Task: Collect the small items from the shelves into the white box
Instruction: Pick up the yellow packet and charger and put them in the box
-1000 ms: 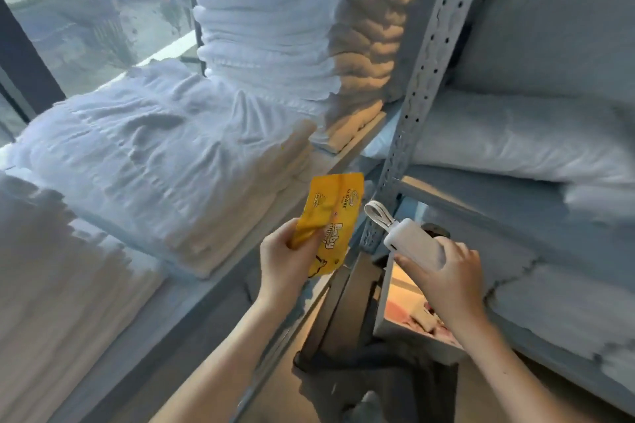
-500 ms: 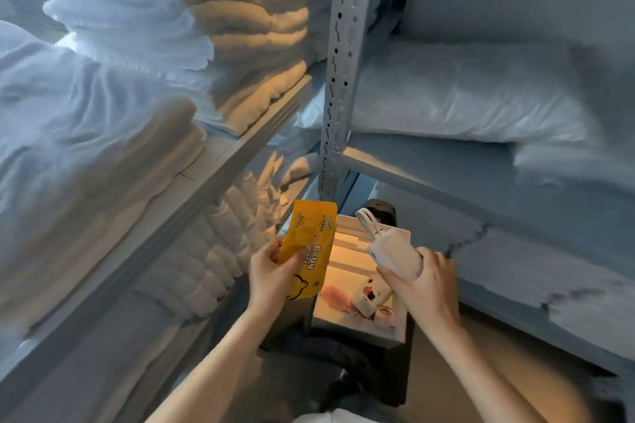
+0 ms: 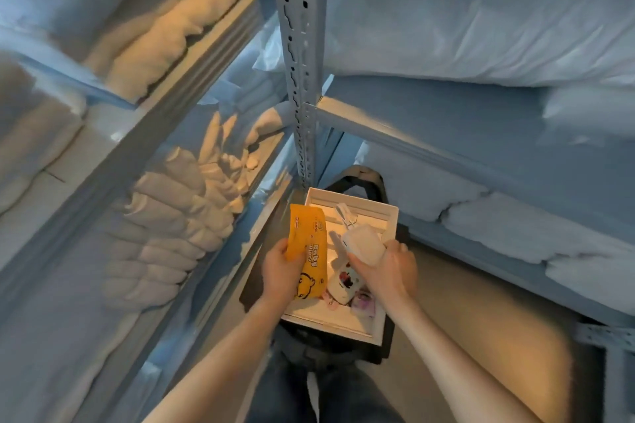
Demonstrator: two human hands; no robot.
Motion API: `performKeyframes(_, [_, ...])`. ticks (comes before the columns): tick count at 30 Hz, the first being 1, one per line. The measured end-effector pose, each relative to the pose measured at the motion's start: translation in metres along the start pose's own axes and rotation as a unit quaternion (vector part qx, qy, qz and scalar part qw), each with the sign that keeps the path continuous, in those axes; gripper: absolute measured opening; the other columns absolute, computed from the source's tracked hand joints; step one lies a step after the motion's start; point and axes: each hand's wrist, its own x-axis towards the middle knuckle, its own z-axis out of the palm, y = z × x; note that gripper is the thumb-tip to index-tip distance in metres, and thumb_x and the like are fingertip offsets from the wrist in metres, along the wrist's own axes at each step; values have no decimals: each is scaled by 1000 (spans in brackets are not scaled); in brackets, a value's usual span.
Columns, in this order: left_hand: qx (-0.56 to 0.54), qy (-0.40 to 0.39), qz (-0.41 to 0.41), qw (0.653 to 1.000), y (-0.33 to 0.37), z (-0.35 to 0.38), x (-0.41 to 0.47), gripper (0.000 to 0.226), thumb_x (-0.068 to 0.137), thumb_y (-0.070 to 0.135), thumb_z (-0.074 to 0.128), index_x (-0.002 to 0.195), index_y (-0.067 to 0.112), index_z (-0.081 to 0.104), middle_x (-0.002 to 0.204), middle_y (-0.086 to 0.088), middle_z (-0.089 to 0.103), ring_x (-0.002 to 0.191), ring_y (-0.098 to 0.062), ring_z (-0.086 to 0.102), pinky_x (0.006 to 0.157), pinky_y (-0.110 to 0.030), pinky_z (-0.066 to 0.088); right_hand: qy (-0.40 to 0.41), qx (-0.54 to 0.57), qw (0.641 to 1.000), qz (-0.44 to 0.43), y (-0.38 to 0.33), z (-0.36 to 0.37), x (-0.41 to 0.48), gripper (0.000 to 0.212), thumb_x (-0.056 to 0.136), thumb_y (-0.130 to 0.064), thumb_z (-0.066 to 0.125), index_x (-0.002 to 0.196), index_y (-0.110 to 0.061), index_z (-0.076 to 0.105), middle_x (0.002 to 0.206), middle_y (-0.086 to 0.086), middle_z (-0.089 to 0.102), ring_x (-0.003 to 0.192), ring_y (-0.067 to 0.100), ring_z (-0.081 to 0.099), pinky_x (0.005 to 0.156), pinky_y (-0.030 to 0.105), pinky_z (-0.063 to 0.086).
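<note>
My left hand (image 3: pixel 280 268) grips a flat yellow packet (image 3: pixel 307 251) printed with a cartoon duck, held over the left side of the white box (image 3: pixel 388 213). My right hand (image 3: pixel 386 266) holds a small white power bank (image 3: pixel 364 244) with a looped cord, just above the box's middle. The open box sits low on a black stool between the shelf racks. Inside it lie a small white pouch (image 3: pixel 342 287) with a dark print and a pink-purple item (image 3: pixel 364 304).
A perforated metal upright (image 3: pixel 297 55) rises just behind the box. Stacked folded towels (image 3: pixel 171 216) fill the left shelves; white pillows and bedding (image 3: pixel 481 21) fill the right shelves. Tan floor (image 3: pixel 481 336) lies to the right of the stool.
My view has tilted down from the upper shelves to the box. Both hands, still holding the packet and the power bank, have come down over the open box.
</note>
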Motion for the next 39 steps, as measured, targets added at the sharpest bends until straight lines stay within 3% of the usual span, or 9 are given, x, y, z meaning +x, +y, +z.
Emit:
performKeyframes(4, [37,-49,13,998,-5,21,25,15,92,14,62,106,16,66,91,7,69,77,-3,64,60,-14,48,2,18,1000,17,-8,21,16,85,65,-84,54,111,-12,57,106,1,59,94,16,53,70,29,49])
performKeyframes(7, [39,-75,-27,996,-9,31,41,26,93,18,61,119,17,63,106,3,71,90,-10,67,74,-25,56,9,45,998,32,-10,32,24,83,63,-84,56,109,-14,55,107,1,57,97,17,53,74,33,52])
performKeyframes(10, [35,-97,-45,994,-12,33,46,30,89,20,68,119,19,62,100,9,69,89,-4,66,70,-20,54,12,66,997,35,-10,34,26,81,62,-82,59,106,-14,55,104,-1,55,94,16,52,71,33,52])
performKeyframes(13, [8,-91,-51,994,-12,26,45,51,82,11,74,131,15,57,122,1,66,114,-14,62,87,-26,55,16,87,996,30,-11,35,26,80,60,-82,58,103,-15,55,100,-2,54,91,14,52,67,32,52])
performKeyframes(16, [22,-57,-15,998,-11,12,39,57,80,10,76,133,13,56,127,0,63,117,-12,60,100,-34,51,6,101,994,37,-11,42,29,78,60,-83,57,102,-17,53,98,-4,52,92,15,52,68,35,54])
performKeyframes(21, [110,28,41,993,-32,-4,34,56,84,10,73,136,9,53,132,-4,59,109,-4,52,78,6,38,-10,76,997,21,-13,60,45,78,61,-80,59,103,-14,55,98,-1,54,95,20,53,76,39,53])
performKeyframes(24, [101,-44,-40,993,-46,-5,38,61,90,19,67,146,16,41,142,-1,50,118,-4,48,91,-12,39,-38,23,999,-19,-15,71,58,83,63,-81,58,113,-15,54,106,-1,56,101,19,52,82,35,50])
performKeyframes(28, [102,-73,-54,991,-65,-3,46,51,92,31,64,140,25,49,129,5,62,119,-13,58,100,-39,51,-81,-11,994,-70,-12,86,77,83,66,-81,57,116,-15,53,110,1,54,101,20,48,83,33,44])
performKeyframes(39, [61,-71,-17,995,-73,1,51,33,95,16,57,125,28,64,108,14,71,101,-5,66,89,-34,57,-111,-59,989,-84,-10,107,104,81,69,-70,67,124,-12,50,121,7,53,111,24,47,89,35,43])
